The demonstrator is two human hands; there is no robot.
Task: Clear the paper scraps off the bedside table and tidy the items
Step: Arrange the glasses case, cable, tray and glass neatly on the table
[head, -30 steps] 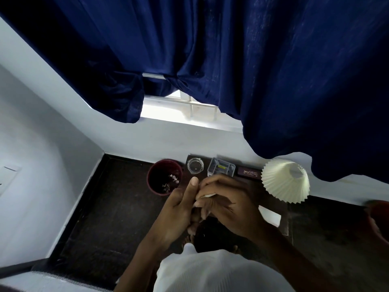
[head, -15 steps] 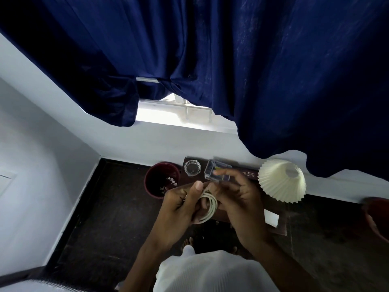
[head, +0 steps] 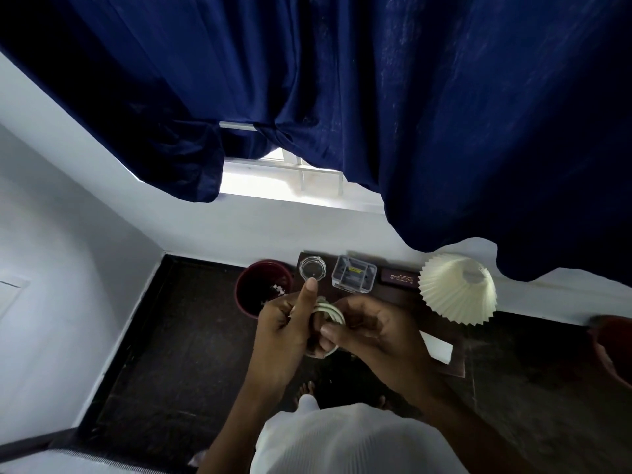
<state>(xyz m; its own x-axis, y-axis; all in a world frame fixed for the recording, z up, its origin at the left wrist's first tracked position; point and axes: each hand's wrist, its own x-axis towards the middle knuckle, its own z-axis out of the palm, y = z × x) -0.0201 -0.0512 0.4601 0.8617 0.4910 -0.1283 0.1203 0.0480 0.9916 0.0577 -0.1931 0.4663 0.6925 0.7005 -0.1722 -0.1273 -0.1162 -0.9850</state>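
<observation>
Both hands hold a coiled white cable [head: 330, 311] above the dark wooden bedside table [head: 455, 366]. My left hand [head: 285, 333] grips one side of the coil with its thumb raised. My right hand [head: 372, 331] pinches the other side. On the table behind them stand a clear glass jar [head: 312, 268], a clear plastic organiser box [head: 354, 278] and a dark glasses case [head: 399, 278]. A white card [head: 437, 347] lies on the table at the right. A dark red bin [head: 261, 285] with white paper scraps in it stands on the floor to the table's left.
A pleated cream lampshade [head: 458, 292] stands at the table's right end. A blue curtain [head: 376, 97] hangs over the window and reaches down near the lamp. A white wall runs along the left, with dark floor [head: 178, 336] below. A reddish container [head: 612, 347] sits at the right edge.
The hands rose from the table holding the white cable, and its coil has come into view between them. My left thumb now points up.
</observation>
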